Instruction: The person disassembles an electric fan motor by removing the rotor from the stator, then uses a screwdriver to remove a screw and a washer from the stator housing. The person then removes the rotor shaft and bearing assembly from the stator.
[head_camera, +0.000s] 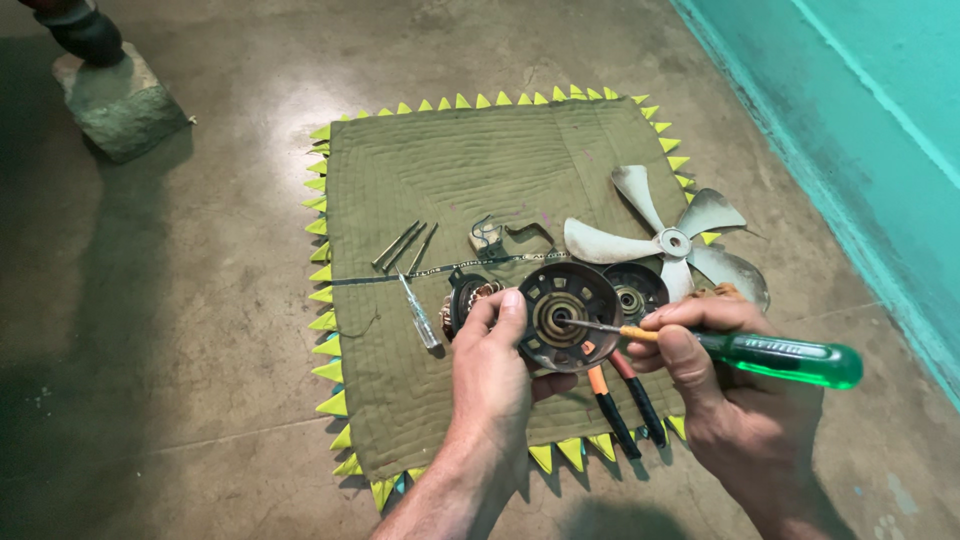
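Head view, sole cam. Person works over an olive quilted mat (450, 170) w/ yellow-green triangle trim, laid on a bare concrete floor (180, 330); the mat probably serves to keep small parts from scattering on the floor.

Left hand (492, 365) is clenched around the near-left edge of a round dark motor end cover (570, 315), thumb over the rim, holding it tilted up toward the cam, seemingly so its centre faces the tool. Cover is centre of the scene, lifted just off the mat as far as I can tell.

Right hand (700, 365) is wrapped around a green-handled screwdriver (770, 352), fingers pinching near the orange collar for control; the shaft runs left and its tip sits at the cover's hub. Whether the tip is seated in a screw: cannot tell.

Surroundings: second round motor part (635, 290) just right of and behind the cover. Wound copper piece (465, 298) just left, partly hidden by the left fingers. Grey fan blade (670, 243) far right, overlapping the mat edge. Small clear-handled tester screwdriver (418, 315) left of the hands. Long thin bolts (403, 245) grouped farther left. Bent metal bracket (505, 236) far of the cover. Pliers w/ orange and red-black grips (620, 405) lie near, under the right hand. Stone block (120, 105) far left on the floor; teal wall (860, 110) at right.
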